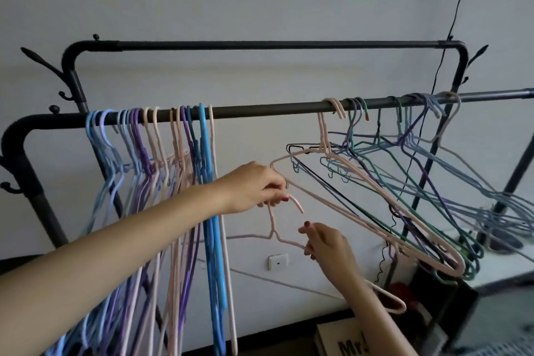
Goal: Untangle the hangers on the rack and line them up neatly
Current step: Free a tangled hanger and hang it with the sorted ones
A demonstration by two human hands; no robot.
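Note:
A black rack rail (260, 110) runs across the view. On its left part, several blue, purple and pink hangers (161, 159) hang close together in a row. On its right part, a tangle of pink, green, purple and grey hangers (404, 182) slants down to the right. A loose pink hanger (273, 228) is off the rail, below its bare middle. My left hand (254, 186) pinches that hanger at its hook. My right hand (326, 243) holds its right shoulder wire. The hanger's right end (396, 302) shows behind my right forearm.
A second, higher black bar (274, 45) stands behind, with side hooks on both posts. A thin black cable (453, 23) hangs down at the right. A wall socket (278, 261) sits low on the wall. Boxes (346, 338) and a white surface (497, 269) lie at the lower right.

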